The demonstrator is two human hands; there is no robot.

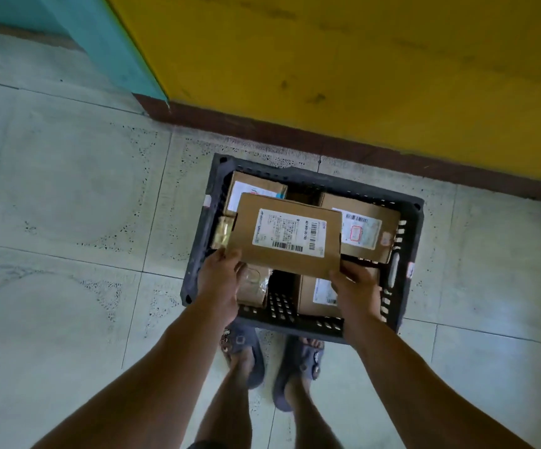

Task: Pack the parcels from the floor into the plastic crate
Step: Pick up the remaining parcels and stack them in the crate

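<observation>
A dark plastic crate (pixel 408 228) stands on the tiled floor near the wall. Above its middle I hold a flat cardboard parcel (pixel 246 228) with a white shipping label. My left hand (pixel 220 283) grips its near left corner and my right hand (pixel 356 286) grips its near right corner. Inside the crate lie other parcels: a labelled box (pixel 249 186) at the far left, a labelled box (pixel 372 222) at the far right, a box (pixel 314 296) at the near right, and a taped packet (pixel 256 286) at the near left.
A yellow wall (pixel 360 59) with a brown skirting (pixel 327 140) runs just behind the crate, meeting a teal wall (pixel 101 34) at the left. My feet in dark sandals (pixel 246 348) stand at the crate's near edge. Pale floor tiles (pixel 68 222) spread to the left and right.
</observation>
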